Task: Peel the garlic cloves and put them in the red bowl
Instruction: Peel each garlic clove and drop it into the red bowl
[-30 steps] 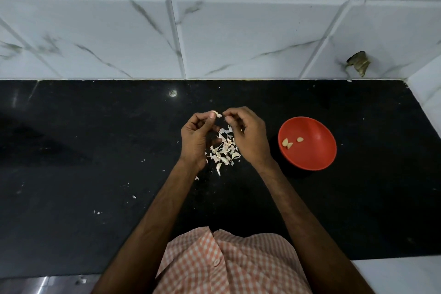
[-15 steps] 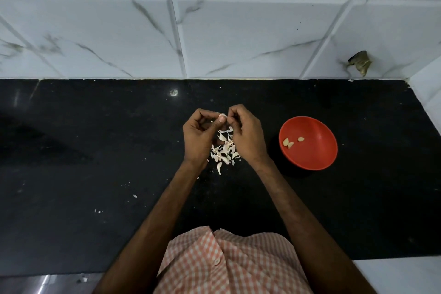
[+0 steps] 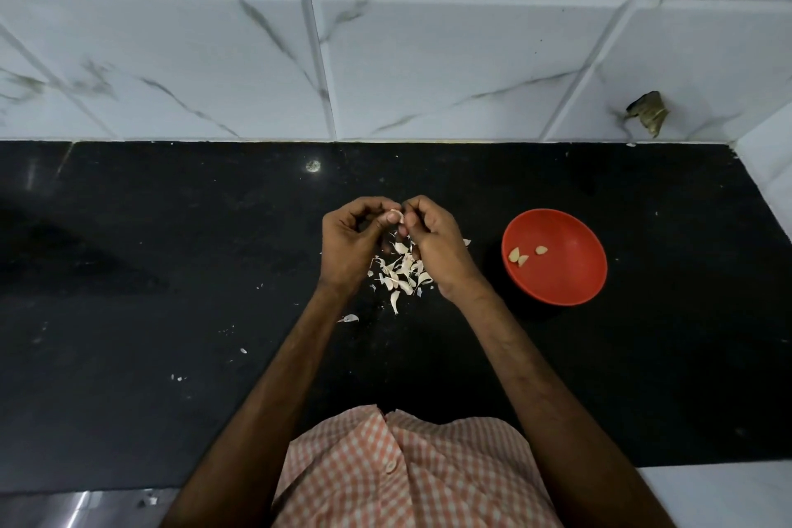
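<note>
Flecks of garlic skin (image 3: 349, 318) dot the black tabletop (image 3: 171, 270) on my left, and one curled scrap lies just beside my left forearm. My left hand (image 3: 349, 244) hangs above the tabletop with its fingers (image 3: 368, 206) curled in, thumb and fingertips pinching a single garlic clove (image 3: 396, 215). The clove sits right between my two hands, with only a pale sliver of it showing at the thumb tips. How much skin clings to it I cannot tell; it is too small and mostly covered. Beneath my hands lies the heap of skins (image 3: 400, 270), loose on the tabletop. Whether whole cloves hide among them I cannot tell either. My right hand (image 3: 433, 246) meets the left, fingers bent round, tips pinching the same clove. Well to the right, apart from my hands, stands the red bowl (image 3: 574, 227), with three peeled cloves (image 3: 518, 255) in its left part.

I judge the step in hand to be the peeling itself, with this clove not yet ready for the bowl. Next I need to strip the last of the skin and let it fall onto the heap. Then my right hand should carry the bare clove across over the rim and let go. A peeled clove is likely slick, so that carry calls for a firm pinch.
</note>
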`<state>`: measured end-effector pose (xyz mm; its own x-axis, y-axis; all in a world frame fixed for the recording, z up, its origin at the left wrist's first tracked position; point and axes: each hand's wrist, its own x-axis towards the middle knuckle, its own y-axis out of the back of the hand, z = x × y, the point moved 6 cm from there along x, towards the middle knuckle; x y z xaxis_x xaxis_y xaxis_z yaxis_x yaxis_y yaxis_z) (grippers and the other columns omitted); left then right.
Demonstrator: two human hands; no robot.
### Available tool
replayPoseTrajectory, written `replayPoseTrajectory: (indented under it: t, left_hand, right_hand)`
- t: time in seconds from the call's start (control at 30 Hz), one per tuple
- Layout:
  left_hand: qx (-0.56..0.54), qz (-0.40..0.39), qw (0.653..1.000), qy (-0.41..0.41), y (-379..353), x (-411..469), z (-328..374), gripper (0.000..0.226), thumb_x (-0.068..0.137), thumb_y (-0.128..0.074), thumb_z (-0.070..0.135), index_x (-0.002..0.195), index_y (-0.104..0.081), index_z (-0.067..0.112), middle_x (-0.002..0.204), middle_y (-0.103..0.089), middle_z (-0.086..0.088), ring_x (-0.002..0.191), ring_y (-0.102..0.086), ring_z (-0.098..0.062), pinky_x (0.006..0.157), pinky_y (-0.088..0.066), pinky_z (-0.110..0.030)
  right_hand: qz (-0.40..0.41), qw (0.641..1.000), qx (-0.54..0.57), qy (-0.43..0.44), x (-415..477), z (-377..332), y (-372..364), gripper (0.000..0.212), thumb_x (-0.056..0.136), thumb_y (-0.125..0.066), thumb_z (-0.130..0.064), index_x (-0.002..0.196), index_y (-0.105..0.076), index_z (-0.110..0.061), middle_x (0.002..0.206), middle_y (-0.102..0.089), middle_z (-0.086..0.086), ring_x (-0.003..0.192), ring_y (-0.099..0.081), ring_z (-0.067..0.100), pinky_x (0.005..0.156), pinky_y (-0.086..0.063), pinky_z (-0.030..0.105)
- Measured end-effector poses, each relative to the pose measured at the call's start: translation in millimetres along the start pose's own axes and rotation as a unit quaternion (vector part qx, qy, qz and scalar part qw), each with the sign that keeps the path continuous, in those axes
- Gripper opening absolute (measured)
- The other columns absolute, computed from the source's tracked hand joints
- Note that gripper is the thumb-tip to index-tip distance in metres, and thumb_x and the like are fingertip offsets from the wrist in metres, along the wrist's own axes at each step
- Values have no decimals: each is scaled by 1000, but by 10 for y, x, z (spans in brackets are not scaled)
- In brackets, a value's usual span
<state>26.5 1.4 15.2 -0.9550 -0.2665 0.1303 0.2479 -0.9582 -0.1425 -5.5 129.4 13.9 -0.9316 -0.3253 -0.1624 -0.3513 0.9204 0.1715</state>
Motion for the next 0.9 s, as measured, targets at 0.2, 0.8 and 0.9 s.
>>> replayPoseTrajectory:
  t: [0.2, 0.8, 0.9]
  left_hand:
    - [-6, 26, 999, 43, 23, -17, -82, 12, 87, -72, -3, 90, -73, 8, 85, -75, -3, 70, -69, -18, 53, -56, -27]
    - [-55, 68, 995, 40, 3, -64, -71, 12, 88, -70, -3, 100, -73, -1, 86, -75, -13, 58, -64, -19, 50, -53, -27]
    - [-47, 60, 997, 31, -6, -59, -66, 14, 88, -71, -3, 102, -72, -5, 93, -74, -20, 70, -69, -26, 53, -56, -30]
  right_hand:
    - [52, 994, -59, 75, 3, -136, 204, 5, 98, -60, -3, 96, -62, -7, 83, -63, -7, 74, -60, -4, 65, -49, 14]
    - [86, 960, -175, 200, -110, -357, 154, 8, 91, -70, -11, 88, -74, -5, 72, -71, -2, 64, -67, 7, 62, -56, 26]
    - [97, 953, -199, 209, -110, -373, 164, 7, 91, -69, -10, 89, -74, -5, 71, -70, -2, 63, -65, 7, 60, -54, 20]
